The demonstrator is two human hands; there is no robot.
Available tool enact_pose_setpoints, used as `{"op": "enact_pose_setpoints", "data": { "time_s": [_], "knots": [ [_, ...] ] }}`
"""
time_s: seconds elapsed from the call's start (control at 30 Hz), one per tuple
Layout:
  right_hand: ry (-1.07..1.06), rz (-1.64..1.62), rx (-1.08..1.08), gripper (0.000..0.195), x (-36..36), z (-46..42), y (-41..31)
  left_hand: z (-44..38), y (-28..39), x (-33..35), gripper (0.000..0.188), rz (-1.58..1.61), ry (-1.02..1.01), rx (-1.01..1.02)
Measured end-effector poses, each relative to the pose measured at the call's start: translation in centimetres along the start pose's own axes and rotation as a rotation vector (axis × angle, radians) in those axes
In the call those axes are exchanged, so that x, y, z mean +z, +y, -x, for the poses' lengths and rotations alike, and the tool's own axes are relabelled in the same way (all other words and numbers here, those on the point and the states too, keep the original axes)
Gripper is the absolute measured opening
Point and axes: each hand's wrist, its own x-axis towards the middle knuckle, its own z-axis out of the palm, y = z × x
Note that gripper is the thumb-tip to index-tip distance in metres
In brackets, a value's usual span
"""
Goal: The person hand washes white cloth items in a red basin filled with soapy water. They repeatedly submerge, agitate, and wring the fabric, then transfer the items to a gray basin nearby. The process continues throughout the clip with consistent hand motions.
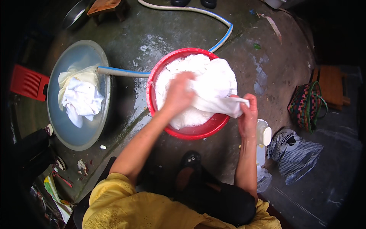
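A red plastic basin (188, 136) stands before me, filled with wet white cloth (211, 77) and some suds. My right hand (249, 111) grips a corner of the cloth just past the basin's right rim. From there the fabric stretches back across the basin towards my left hand (180, 93). That hand is blurred by motion over the cloth, its fingers curled, and its hold on the fabric is unclear. Left of the basin, a large blue-grey tub (67, 130) of water holds a white cloth (81, 98) and a cream-coloured cloth (93, 75).
A hose (125, 72) ends over the tub. A red washboard (28, 82) and wooden stool (104, 7) lie beyond it. At right are a white plastic container (263, 134), checked bag (296, 157) and woven basket (304, 106). Another person's shoe (60, 163) shows at left. The concrete floor is wet.
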Motion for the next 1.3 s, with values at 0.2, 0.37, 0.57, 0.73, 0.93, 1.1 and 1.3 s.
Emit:
{"op": "enact_pose_setpoints", "data": {
  "time_s": [0.2,0.37,0.57,0.73,0.93,1.1,1.3],
  "knots": [
    [-0.193,0.878,-0.347,0.016,2.9,0.7,-3.4,-1.6,5.3,3.7,0.043,0.42,-0.624,-0.114],
    [0.052,0.554,-0.266,0.021,-0.1,0.9,-4.4,-3.1,1.6,-0.5,0.022,0.238,-0.671,-0.187],
    [0.129,0.222,-0.171,0.027,-2.4,0.2,-4.4,-5.4,-1.0,-5.9,0.03,0.033,-0.689,-0.313],
    [0.031,-0.112,-0.018,0.008,-2.6,0.3,-5.4,-5.5,-3.1,-8.8,0.022,0.152,-0.393,-0.379],
    [-0.044,-0.597,0.169,0.038,-1.9,-0.3,-1.9,-4.6,-1.5,-2.4,0.052,1.486,-0.088,-0.511],
    [-0.542,-0.762,0.484,0.035,-4.0,-3.5,7.9,3.1,9.1,11.1,0.027,0.258,-0.275,-0.125],
    [0.189,-0.334,0.421,0.044,6.1,-1.3,7.9,0.1,5.5,12.2,0.026,-0.04,-0.014,-0.393]
  ]
}}
